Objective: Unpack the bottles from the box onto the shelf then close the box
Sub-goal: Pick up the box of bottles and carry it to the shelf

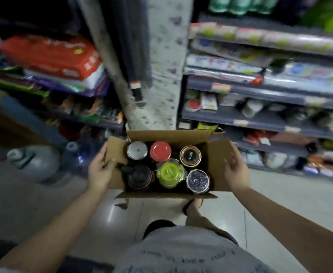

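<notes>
An open cardboard box (218, 164) sits low in front of me, all its flaps spread outward. Several bottles stand upright inside: one with a silver cap (137, 151), a red cap (160, 151), a brown-and-black cap (190, 155), a black lid (140, 175), a lime-green lid (168, 173) and a dark plastic-wrapped top (197, 181). My left hand (99, 169) grips the left flap, thumb on its upper face. My right hand (235, 170) rests on the right flap with its fingers bent over it. Grey shelves (260, 121) run along the right.
A patterned pillar (161, 75) stands just behind the box. Left shelves carry an orange-red pack (53, 56) and bags. Large water jugs (35, 160) lie on the floor at left. My foot in a sandal (193, 207) stands on the tiled floor under the box.
</notes>
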{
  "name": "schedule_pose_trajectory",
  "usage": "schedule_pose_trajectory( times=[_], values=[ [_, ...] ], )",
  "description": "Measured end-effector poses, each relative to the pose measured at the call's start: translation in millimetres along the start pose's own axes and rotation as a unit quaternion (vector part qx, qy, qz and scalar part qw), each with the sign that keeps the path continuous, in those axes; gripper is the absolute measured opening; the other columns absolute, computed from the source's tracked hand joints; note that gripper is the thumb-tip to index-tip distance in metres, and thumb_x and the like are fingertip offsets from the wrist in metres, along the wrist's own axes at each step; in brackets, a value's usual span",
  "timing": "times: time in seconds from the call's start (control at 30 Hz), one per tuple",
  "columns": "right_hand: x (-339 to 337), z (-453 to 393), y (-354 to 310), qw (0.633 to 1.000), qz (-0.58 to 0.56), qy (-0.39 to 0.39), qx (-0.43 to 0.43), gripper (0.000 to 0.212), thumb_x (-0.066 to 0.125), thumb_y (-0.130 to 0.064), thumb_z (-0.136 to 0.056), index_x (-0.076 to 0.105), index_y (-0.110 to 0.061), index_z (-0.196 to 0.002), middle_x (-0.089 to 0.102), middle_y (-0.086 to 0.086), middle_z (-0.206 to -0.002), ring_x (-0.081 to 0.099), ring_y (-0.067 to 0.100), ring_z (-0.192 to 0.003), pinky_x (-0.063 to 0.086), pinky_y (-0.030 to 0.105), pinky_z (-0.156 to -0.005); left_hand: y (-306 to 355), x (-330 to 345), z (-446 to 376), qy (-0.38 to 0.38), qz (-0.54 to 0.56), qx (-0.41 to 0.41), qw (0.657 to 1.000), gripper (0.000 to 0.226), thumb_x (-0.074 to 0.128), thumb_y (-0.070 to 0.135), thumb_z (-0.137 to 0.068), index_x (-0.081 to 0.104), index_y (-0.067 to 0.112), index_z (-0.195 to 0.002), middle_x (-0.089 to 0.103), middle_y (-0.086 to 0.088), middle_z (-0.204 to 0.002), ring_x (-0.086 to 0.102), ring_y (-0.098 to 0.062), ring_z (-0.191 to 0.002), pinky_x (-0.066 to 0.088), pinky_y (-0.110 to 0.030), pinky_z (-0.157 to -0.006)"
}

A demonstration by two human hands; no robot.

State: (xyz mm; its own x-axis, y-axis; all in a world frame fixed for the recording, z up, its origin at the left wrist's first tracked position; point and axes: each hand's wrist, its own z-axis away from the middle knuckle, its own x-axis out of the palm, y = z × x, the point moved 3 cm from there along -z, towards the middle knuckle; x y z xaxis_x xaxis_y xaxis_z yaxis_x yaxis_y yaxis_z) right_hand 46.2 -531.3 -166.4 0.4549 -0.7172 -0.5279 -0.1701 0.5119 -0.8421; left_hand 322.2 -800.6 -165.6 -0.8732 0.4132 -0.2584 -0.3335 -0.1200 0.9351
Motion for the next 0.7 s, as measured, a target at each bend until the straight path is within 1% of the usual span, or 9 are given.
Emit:
schedule_pose_trajectory(
  times=[0.1,0.13,0.2,0.23,0.3,0.4,0.5,0.6,0.7],
  values=[
    [-45.8,19.2,25.7,0.996,-0.036,0.064,0.056,0.061,0.04,0.005,-0.093,0.034,-0.029,-0.143,0.049,-0.004,-0.13,0.049,0.007,-0.117,0.036,0.003,-0.079,19.3,50.4,-6.8,-0.078,-0.023,0.002,0.997,0.063,0.05,-0.013,-0.09,0.042,0.018,-0.144,0.054,-0.012,-0.138,0.057,-0.026,-0.121,0.04,-0.039,-0.107],
    [-60.8,24.6,35.9,0.993,-0.051,0.081,0.072,0.062,0.04,0.006,-0.093,0.034,-0.031,-0.142,0.05,-0.004,-0.132,0.053,0.009,-0.115,0.039,0.001,-0.078,26.0,69.0,-7.4,-0.105,-0.034,0.013,0.994,0.062,0.049,-0.014,-0.09,0.042,0.016,-0.144,0.053,-0.014,-0.139,0.056,-0.026,-0.122,0.039,-0.039,-0.108],
    [-91.1,36.7,54.5,0.985,-0.056,0.123,0.111,0.063,0.041,0.005,-0.092,0.035,-0.033,-0.143,0.058,-0.003,-0.122,0.06,-0.003,-0.087,0.043,-0.001,-0.069,39.1,109.0,-6.2,-0.154,-0.055,0.031,0.986,0.061,0.05,-0.014,-0.09,0.041,0.011,-0.144,0.049,-0.015,-0.142,0.052,-0.026,-0.128,0.036,-0.038,-0.111],
    [-106.3,43.2,64.4,0.979,-0.059,0.148,0.124,0.063,0.042,0.004,-0.091,0.036,-0.032,-0.142,0.06,-0.003,-0.121,0.061,-0.005,-0.084,0.045,0.001,-0.072,45.2,130.5,-3.5,-0.177,-0.063,0.037,0.981,0.06,0.05,-0.013,-0.09,0.04,0.01,-0.145,0.047,-0.014,-0.144,0.049,-0.025,-0.13,0.034,-0.037,-0.112],
    [-135.2,57.0,83.6,0.967,-0.076,0.191,0.15,0.064,0.042,0.004,-0.09,0.037,-0.035,-0.141,0.058,0.001,-0.13,0.062,0.007,-0.106,0.048,0.019,-0.094,56.2,176.8,4.1,-0.213,-0.075,0.039,0.973,0.059,0.05,-0.011,-0.092,0.039,0.011,-0.145,0.045,-0.012,-0.146,0.047,-0.023,-0.133,0.033,-0.039,-0.113],
    [-177.0,75.1,120.4,0.941,-0.089,0.256,0.201,0.068,0.042,0.003,-0.09,0.038,-0.046,-0.137,0.059,0.01,-0.131,0.058,0.025,-0.117,0.046,0.046,-0.101,73.3,252.7,25.6,-0.27,-0.107,0.058,0.955,0.059,0.049,-0.011,-0.092,0.038,0.011,-0.146,0.049,-0.01,-0.142,0.05,-0.016,-0.124,0.036,-0.033,-0.109],
    [-219.7,94.1,165.4,0.921,-0.089,0.3,0.233,0.073,0.044,0.0,-0.091,0.034,-0.061,-0.13,0.057,0.004,-0.134,0.058,0.021,-0.117,0.047,0.044,-0.101,84.0,328.0,52.2,-0.326,-0.132,0.073,0.933,0.059,0.05,-0.011,-0.092,0.04,0.014,-0.145,0.055,-0.009,-0.136,0.056,-0.021,-0.12,0.039,-0.035,-0.106],
    [-263.3,114.2,198.5,0.9,-0.105,0.336,0.257,0.069,0.044,-0.003,-0.093,0.033,-0.059,-0.133,0.055,0.0,-0.136,0.057,0.019,-0.118,0.047,0.039,-0.101,90.2,402.5,84.4,-0.379,-0.14,0.075,0.911,0.06,0.051,-0.008,-0.093,0.041,0.02,-0.145,0.061,-0.009,-0.127,0.061,-0.023,-0.112,0.043,-0.041,-0.104],
    [-306.7,133.7,229.8,0.868,-0.142,0.386,0.278,0.066,0.043,0.001,-0.094,0.036,-0.05,-0.137,0.052,-0.003,-0.137,0.055,0.019,-0.121,0.045,0.043,-0.103,100.5,474.4,125.3,-0.43,-0.144,0.092,0.886,0.058,0.052,-0.003,-0.094,0.043,0.026,-0.144,0.064,-0.003,-0.118,0.062,-0.016,-0.101,0.047,-0.028,-0.092]
  ],
)
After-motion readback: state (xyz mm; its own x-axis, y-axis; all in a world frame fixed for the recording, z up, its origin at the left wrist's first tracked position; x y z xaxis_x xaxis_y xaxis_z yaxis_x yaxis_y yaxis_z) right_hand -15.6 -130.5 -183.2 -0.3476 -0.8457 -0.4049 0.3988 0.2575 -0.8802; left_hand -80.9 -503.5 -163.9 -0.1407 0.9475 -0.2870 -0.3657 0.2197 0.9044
